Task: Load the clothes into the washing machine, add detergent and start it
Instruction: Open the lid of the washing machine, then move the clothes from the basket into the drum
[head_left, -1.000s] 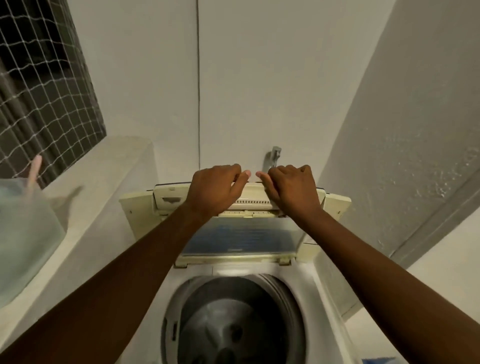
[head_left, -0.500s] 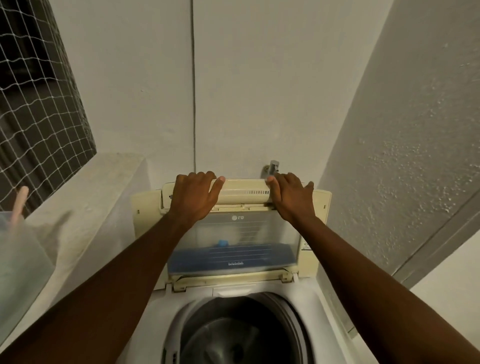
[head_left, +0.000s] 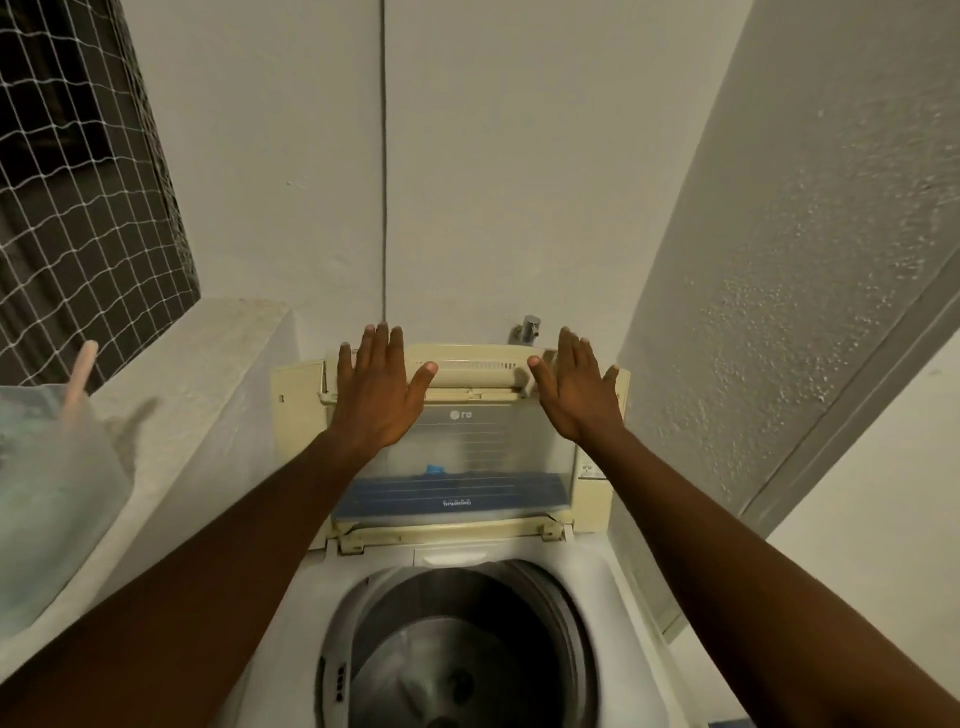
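Observation:
A white top-loading washing machine (head_left: 623, 587) stands in front of me with its cream, see-through lid (head_left: 467, 447) raised upright against the back wall. The steel drum (head_left: 457, 670) below is open and I see no clothes in it. My left hand (head_left: 376, 395) lies flat, fingers spread, on the lid's upper left. My right hand (head_left: 576, 389) lies flat, fingers spread, on its upper right. Neither hand holds anything. No detergent is in view.
A concrete ledge (head_left: 208, 364) runs along the left, with a translucent plastic container (head_left: 47, 499) and a pink stick (head_left: 80, 374) in it. A netted window (head_left: 78, 197) is above it. A tap (head_left: 530, 330) sticks out behind the lid. A textured wall (head_left: 779, 260) closes the right side.
The lid has been unfolded and pushed up to stand upright. Both hands let go of its top edge and now rest flat and spread on it.

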